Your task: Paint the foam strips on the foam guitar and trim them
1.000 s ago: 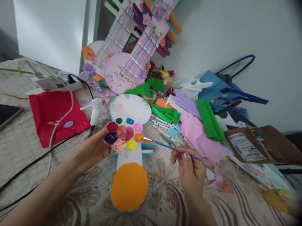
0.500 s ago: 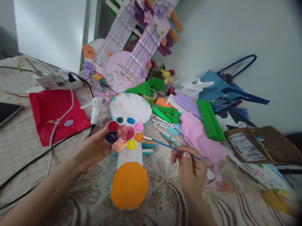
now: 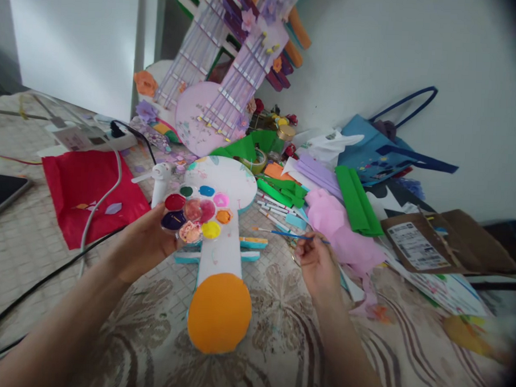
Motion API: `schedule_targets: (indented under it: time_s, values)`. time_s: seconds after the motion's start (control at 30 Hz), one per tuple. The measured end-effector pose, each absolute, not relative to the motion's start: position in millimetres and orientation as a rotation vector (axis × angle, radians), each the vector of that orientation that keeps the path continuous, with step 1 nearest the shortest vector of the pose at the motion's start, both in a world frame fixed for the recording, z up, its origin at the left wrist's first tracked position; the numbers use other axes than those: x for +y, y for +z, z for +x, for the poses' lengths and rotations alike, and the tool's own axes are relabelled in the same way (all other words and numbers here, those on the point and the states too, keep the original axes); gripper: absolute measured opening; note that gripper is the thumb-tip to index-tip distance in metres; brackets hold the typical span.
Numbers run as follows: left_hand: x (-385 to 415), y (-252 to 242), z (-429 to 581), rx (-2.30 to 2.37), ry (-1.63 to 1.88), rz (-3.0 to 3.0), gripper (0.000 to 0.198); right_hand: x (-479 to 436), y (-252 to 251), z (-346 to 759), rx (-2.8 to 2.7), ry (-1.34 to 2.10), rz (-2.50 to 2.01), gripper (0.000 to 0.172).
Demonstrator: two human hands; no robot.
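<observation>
Left hand: A person's left hand [image 3: 144, 243] is gripping a flower-shaped paint palette [image 3: 195, 213] from below, thumb on its near rim, and is holding it just above the white neck of a cardboard guitar [image 3: 221, 254] lying on the table.
Right hand: The right hand [image 3: 317, 261] is pinching a thin blue paintbrush [image 3: 288, 234], its bristles pointing left toward the palette but not touching it.
Doing it well: The wells are looking wet, so a level palette and a light dip at one well's edge seem the safest course.
Edges: Pink crepe paper [image 3: 337, 231] is crowding the right hand's far side. Markers [image 3: 274, 208] are lying just beyond the brush tip.
Open room: Bare tablecloth [image 3: 277, 331] is lying open between the wrists. Red paper [image 3: 70, 179] is lying left of the left hand.
</observation>
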State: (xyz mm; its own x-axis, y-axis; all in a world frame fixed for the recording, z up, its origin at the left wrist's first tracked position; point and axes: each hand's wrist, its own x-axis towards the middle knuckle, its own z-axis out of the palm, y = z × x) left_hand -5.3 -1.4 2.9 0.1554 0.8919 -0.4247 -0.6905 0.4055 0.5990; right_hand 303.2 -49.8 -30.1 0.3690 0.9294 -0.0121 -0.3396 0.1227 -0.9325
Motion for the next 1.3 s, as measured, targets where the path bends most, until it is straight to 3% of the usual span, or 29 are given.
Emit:
schedule_targets:
  time_s: [0.4,0.73,1.07,1.3]
  values:
    - [0,1,-7,0.761,1.147,0.324,0.038,-44,-46,300,-0.793,1.047,-1.13,0.012]
    - [1,-4,-9,0.621,1.115,0.165,0.052,-45,-48,298,-0.867,1.018,-1.156,0.011]
    - [1,-3,-10,0.654,1.107,0.246,0.037,-47,-43,304,-0.784,0.921,-1.214,0.015]
    - [0,2,-9,0.706,1.137,0.276,0.039,-46,-43,302,-0.744,0.954,-1.184,0.013]
